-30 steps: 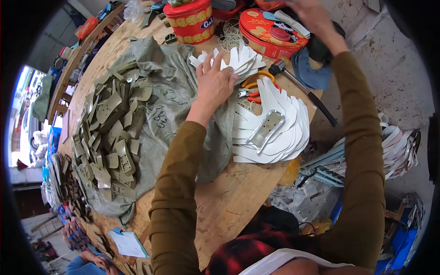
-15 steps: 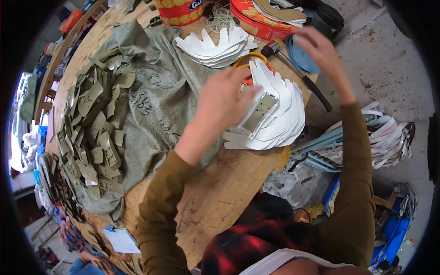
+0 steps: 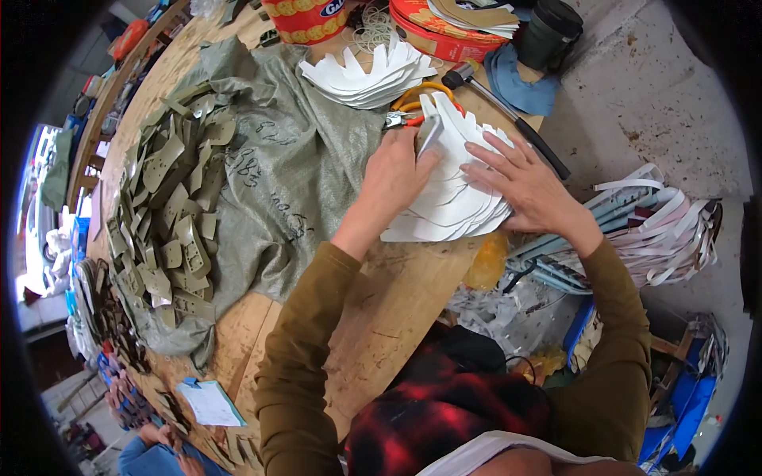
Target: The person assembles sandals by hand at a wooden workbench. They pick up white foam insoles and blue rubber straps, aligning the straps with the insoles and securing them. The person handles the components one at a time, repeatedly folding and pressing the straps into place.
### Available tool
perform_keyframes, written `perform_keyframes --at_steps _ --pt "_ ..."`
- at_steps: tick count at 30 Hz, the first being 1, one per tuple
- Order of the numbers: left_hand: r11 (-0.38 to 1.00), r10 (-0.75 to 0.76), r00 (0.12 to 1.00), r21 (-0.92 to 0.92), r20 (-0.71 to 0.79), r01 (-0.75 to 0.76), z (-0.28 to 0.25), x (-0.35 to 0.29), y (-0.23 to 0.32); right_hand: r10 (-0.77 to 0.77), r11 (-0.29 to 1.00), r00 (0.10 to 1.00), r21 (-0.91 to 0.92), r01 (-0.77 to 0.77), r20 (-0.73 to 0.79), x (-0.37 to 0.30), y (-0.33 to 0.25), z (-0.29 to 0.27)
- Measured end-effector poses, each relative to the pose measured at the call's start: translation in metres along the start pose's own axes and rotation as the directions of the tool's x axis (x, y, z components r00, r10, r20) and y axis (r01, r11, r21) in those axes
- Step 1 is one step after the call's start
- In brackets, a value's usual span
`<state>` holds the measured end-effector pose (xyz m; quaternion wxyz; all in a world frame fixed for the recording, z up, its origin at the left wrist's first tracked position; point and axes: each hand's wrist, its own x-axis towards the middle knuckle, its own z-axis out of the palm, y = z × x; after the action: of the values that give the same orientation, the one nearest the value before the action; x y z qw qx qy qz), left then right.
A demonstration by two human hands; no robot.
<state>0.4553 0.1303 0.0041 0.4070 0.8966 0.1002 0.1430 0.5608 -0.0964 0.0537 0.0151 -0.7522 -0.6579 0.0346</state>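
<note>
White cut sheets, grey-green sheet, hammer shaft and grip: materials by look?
White cut sheets: perhaps card or thin plastic; matte, crisp-edged.
Grey-green sheet: likely woven plastic; faint sheen, crinkled folds.
Hammer shaft: probably metal; silvery.
Grip: maybe rubber; dull black.

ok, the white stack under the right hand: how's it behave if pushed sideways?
The white stack would probably fan out rather than shift as a block: its layers already lie offset, with no binding visible. Single sheets look light and bendy, given their thin edges. The narrow tongues would likely flex or snag first.
</note>
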Motion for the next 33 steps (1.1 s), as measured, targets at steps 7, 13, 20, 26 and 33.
perform_keyframes --at_steps 7,13,20,26,33 --pt "0.921 0.288 0.958 0.267 0.020 -0.282 0.036 -0.034 0.009 -0.021 0.998 1.000 0.058 0.019 0.022 -0.011 0.004 0.018" --pt "0.930 0.270 0.963 0.254 0.022 -0.266 0.038 -0.068 0.016 0.021 1.000 1.000 0.018 -0.021 0.000 -0.028 -0.046 0.019" --pt "0.967 0.200 0.979 0.152 0.046 -0.205 0.007 -0.134 0.022 0.004 0.998 1.000 0.060 -0.002 -0.026 -0.035 -0.112 0.019" --pt "0.969 0.187 0.981 0.150 0.059 -0.194 -0.027 -0.181 0.022 -0.035 0.993 0.999 0.111 0.035 -0.003 -0.031 -0.163 0.022" --pt "0.964 -0.064 0.993 0.265 0.095 0.037 -0.105 -0.285 0.003 -0.200 0.944 0.972 0.243 0.224 -0.121 0.009 -0.269 0.049"
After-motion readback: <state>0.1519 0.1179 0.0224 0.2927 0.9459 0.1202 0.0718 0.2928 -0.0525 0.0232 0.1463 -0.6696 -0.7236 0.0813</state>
